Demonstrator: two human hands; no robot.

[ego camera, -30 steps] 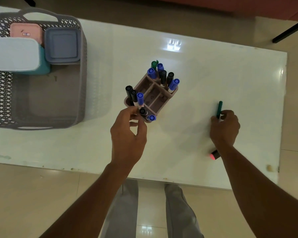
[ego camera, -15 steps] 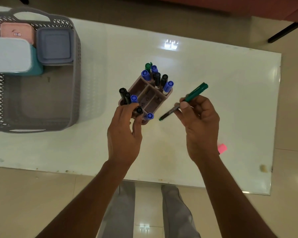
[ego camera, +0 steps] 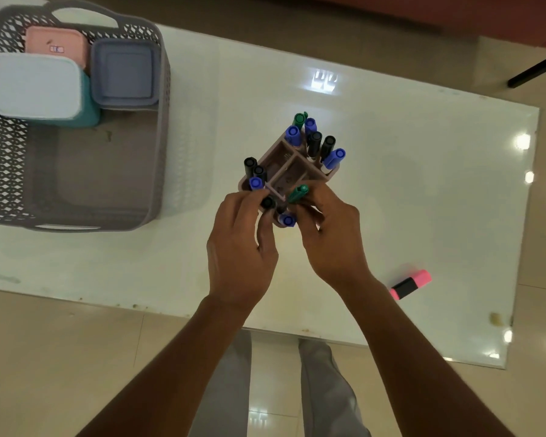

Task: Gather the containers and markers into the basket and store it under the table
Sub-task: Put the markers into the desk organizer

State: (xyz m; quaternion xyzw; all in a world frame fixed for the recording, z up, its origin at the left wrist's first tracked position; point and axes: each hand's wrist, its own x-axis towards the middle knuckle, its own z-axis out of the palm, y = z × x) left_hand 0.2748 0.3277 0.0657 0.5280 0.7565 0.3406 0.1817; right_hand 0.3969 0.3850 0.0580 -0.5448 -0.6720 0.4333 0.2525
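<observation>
A mauve marker holder (ego camera: 292,167) with several blue, black and green markers stands at the middle of the white table (ego camera: 423,184). My left hand (ego camera: 238,244) grips the holder's near left corner. My right hand (ego camera: 328,238) pinches a green marker (ego camera: 298,193) and holds it over the holder's near compartments. A pink highlighter (ego camera: 411,284) lies on the table to the right of my right forearm. The grey basket (ego camera: 163,127) stands at the far left with a pink container (ego camera: 57,45), a white-lidded teal container (ego camera: 35,86) and a grey-blue container (ego camera: 125,72) inside.
The near half of the basket floor (ego camera: 101,175) holds nothing. The table's front edge (ego camera: 139,305) runs just beyond my legs, and tiled floor lies below it. A dark furniture leg (ego camera: 536,69) stands at the far right.
My right hand picked the green marker off the table at the right, carried it left and brought it down to the holder. My left hand stayed on the holder.
</observation>
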